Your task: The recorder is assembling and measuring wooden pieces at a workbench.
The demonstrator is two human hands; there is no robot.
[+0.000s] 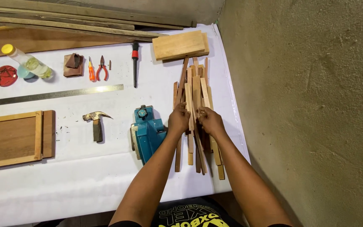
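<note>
Both hands rest on a loose bundle of thin wooden strips [196, 113] lying lengthwise near the right edge of the white worktop [85, 176]. The left hand [178, 120] has its fingers curled down onto the strips at the bundle's left side, and the right hand [210, 121] pinches one pale strip between thumb and fingertips; how firmly the left one grips cannot be told from above. Just left of the bundle, nearly touching the left wrist, sits a teal electric planer [148, 132]. At the far end of the strips lie two stacked wooden blocks [180, 45]. Further left are a claw hammer [96, 123], a long steel ruler [53, 95], red-handled pliers [102, 68], an orange screwdriver [91, 70], a black chisel with a red collar [135, 63], and a clear bottle with a yellow cap [28, 62] lying on its side (its contents look pale yellow). A round red lid [5, 76] sits beside it. A wooden frame panel [15, 138] lies at the left edge. The nearest stretch of worktop is bare; a rough plaster wall [311, 109] runs close along the right.
</note>
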